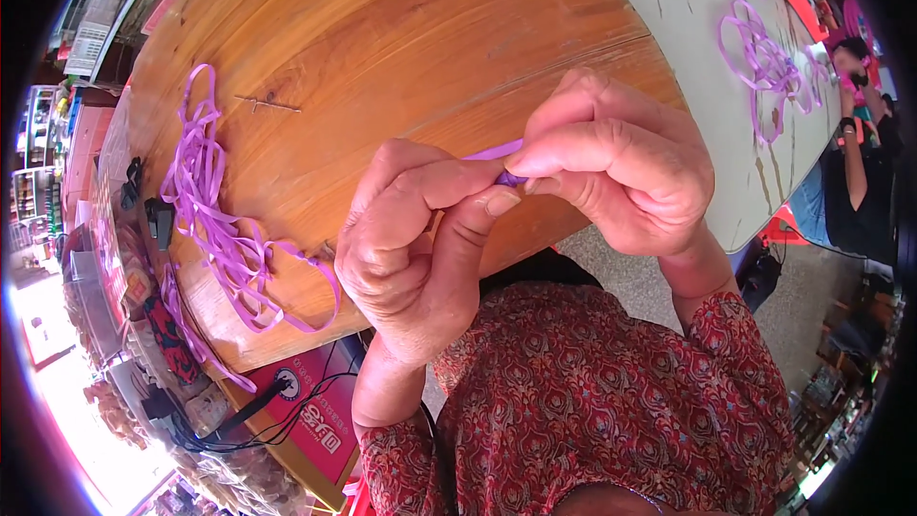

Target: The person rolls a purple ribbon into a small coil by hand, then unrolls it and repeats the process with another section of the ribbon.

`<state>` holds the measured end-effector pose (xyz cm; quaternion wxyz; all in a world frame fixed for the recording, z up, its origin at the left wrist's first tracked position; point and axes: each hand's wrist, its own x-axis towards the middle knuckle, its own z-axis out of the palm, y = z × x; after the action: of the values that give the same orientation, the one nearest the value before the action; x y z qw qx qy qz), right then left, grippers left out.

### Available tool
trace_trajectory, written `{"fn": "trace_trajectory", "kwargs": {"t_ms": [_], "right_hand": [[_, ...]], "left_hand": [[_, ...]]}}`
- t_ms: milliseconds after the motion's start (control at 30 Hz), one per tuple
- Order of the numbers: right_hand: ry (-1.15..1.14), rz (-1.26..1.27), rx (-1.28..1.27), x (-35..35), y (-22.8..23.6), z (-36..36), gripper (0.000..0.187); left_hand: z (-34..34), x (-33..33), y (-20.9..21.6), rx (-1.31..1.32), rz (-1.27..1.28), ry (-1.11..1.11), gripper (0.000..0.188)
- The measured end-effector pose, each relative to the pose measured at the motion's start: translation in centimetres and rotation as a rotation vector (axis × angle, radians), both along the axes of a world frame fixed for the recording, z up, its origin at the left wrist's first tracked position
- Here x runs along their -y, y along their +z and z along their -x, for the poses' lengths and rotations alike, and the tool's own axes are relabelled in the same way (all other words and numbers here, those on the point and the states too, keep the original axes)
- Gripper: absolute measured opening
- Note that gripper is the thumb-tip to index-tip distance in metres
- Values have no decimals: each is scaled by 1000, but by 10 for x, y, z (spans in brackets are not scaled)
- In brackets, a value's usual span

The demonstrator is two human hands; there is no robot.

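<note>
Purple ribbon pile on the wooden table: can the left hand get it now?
Probably yes: only tabletop seems to lie between the left hand and the ribbon pile. But it's pinching a purple piece, so may need to let go first.

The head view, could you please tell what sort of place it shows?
Probably a small workshop or shop: stocked shelves stand at the left, purple straps lie heaped on the wooden table, and another person is beside a pale table.

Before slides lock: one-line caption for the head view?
Left hand and right hand pinch a purple strap at a wooden table, a tangle of similar straps lying to the left.
</note>
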<state>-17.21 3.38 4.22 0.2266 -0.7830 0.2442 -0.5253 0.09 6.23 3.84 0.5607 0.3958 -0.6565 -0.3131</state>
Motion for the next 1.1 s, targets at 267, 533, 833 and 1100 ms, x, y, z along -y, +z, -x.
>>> {"fn": "trace_trajectory", "kwargs": {"t_ms": [267, 533, 833, 1100], "right_hand": [[48, -39, 68, 1, -4, 1, 19], [49, -85, 62, -3, -7, -1, 18], [69, -56, 70, -4, -7, -1, 23], [21, -29, 48, -3, -8, -4, 20]], "left_hand": [[3, -4, -5, -33, 73, -2, 19], [7, -12, -11, 79, 132, 143, 15], [5, -3, -14, 120, 252, 168, 17], [2, -1, -18, 26, 183, 109, 16]]}}
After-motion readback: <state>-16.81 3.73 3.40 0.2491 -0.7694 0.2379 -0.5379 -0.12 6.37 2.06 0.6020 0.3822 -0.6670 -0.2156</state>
